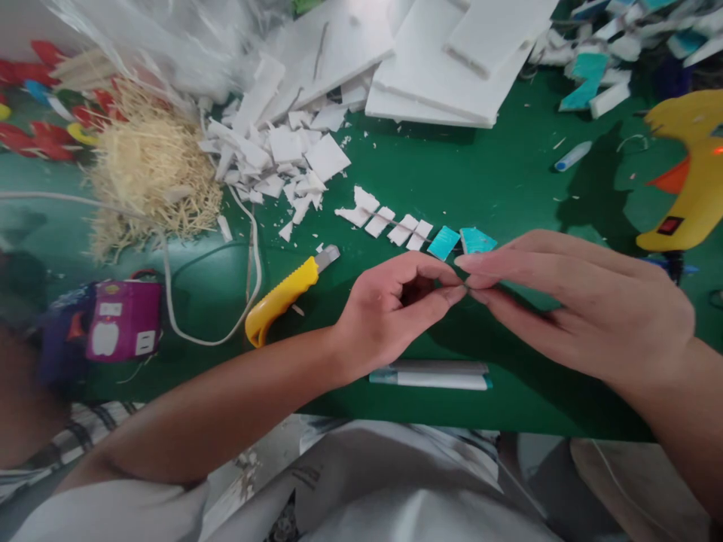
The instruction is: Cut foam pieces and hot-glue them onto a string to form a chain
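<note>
The left hand (384, 309) and right hand (599, 301) meet, fingertips closed on a tiny dark piece (466, 287) too small to identify. Just beyond them lies a row of flat white foam pieces (379, 222) on a thin stem, ending in two turquoise foam pieces (443, 243). Its long axis slants from far left towards the right fingertips, which are nearer its turquoise end. A yellow plastic utility knife (285, 297) lies left of the left hand.
</note>
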Demonstrator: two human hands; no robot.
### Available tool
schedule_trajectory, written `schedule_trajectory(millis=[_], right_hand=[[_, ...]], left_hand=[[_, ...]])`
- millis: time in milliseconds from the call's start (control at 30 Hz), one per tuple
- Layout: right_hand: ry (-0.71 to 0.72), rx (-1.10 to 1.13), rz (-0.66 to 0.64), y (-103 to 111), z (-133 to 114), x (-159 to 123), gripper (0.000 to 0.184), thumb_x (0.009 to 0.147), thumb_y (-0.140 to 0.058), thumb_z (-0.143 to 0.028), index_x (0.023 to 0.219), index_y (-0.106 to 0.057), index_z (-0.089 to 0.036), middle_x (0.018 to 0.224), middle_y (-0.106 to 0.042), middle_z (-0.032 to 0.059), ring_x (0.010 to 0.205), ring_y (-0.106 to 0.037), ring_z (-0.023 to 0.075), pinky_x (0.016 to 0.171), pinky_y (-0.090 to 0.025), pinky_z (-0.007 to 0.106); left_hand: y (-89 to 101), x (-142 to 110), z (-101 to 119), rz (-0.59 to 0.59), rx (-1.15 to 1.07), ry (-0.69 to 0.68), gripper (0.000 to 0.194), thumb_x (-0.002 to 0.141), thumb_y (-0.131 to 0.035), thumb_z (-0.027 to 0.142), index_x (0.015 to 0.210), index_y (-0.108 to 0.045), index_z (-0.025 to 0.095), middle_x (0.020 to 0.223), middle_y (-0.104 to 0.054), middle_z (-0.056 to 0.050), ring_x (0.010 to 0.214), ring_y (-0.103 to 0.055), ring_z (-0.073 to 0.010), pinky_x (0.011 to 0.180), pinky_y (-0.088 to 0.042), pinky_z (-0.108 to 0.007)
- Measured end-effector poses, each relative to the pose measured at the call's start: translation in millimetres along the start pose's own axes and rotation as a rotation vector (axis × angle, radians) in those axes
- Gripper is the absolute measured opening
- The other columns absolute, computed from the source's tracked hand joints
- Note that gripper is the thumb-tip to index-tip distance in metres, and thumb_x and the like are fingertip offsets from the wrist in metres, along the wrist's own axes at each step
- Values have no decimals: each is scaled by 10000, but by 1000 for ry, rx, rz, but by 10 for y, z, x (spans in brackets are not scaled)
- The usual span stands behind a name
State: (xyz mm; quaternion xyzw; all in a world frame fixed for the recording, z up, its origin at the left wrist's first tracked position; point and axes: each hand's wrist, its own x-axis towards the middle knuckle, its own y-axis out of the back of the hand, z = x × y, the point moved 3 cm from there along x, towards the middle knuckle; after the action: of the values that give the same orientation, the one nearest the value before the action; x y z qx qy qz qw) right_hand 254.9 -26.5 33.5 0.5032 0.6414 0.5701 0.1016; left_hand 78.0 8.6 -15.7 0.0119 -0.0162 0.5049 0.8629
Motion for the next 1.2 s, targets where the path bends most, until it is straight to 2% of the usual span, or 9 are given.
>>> schedule_trajectory(millis=[333,467,533,600,667,733,867,1100,1200], right_hand=[[-36,62,-50,-72,-22,-25,215,1001,-533,-116,1132,-631,-256,947,-807,-47,772,-759,94,657,-587,177],[-136,-5,32,-22,1,-1,195,992,-555,-113,1103,-649,-243,965,-813,-29,781,-757,89,680,-583,168],[-187,-110,85,15,69,-20,151,978,-621,-177,1111,-680,-219,976,-807,29,855,-765,133,749,-603,218],[-173,-236,92,6,163,-63,238,936,-708,-313,1134,-705,-181,1064,-784,120,972,-758,239,837,-618,351],[-177,-326,72,-46,290,-121,367,894,-739,-449,1146,-722,-183,1119,-760,157,981,-736,327,808,-605,469],[-227,-383,6,-121,425,-173,361,891,-720,-493,1129,-731,-221,1153,-748,146,1016,-718,365,772,-588,498],[-225,-271,-111,-207,536,-204,254,918,-691,-433,1117,-723,-279,1168,-741,104,1034,-718,339,764,-598,504],[-234,-233,21,-124,259,-123,261,921,-682,-233,1180,-681,-273,1013,-787,32,895,-756,234,710,-605,369],[-229,-156,11,-119,142,-77,267,930,-650,-163,1168,-670,-281,952,-778,4,844,-749,194,683,-600,320]], left_hand=[[-24,-11,18,-31,72,-9,66,828,-786,204,796,-734,178,594,-575,59,518,-447,-44,468,-372,-159],[-9,-16,38,2,69,-16,86,854,-778,197,784,-735,174,616,-619,47,515,-465,-44,474,-384,-168],[6,-12,49,36,58,3,92,865,-769,205,789,-726,175,612,-611,48,508,-472,-47,461,-379,-173],[20,-6,58,61,35,24,88,869,-752,199,792,-716,177,602,-597,55,496,-471,-47,447,-372,-175],[35,2,64,88,22,28,85,869,-742,202,793,-710,181,597,-590,61,489,-464,-45,441,-370,-177],[44,7,64,105,34,21,85,865,-743,209,792,-706,185,595,-587,65,491,-460,-46,448,-377,-180],[45,9,56,98,47,3,90,873,-732,203,793,-694,187,588,-576,72,482,-457,-46,454,-388,-186],[70,29,90,112,239,-207,79,906,-719,149,837,-693,179,625,-562,73,513,-461,-42,500,-399,-181],[79,69,110,118,354,-301,82,940,-703,173,861,-700,195,651,-565,59,569,-479,-67,583,-445,-206]])
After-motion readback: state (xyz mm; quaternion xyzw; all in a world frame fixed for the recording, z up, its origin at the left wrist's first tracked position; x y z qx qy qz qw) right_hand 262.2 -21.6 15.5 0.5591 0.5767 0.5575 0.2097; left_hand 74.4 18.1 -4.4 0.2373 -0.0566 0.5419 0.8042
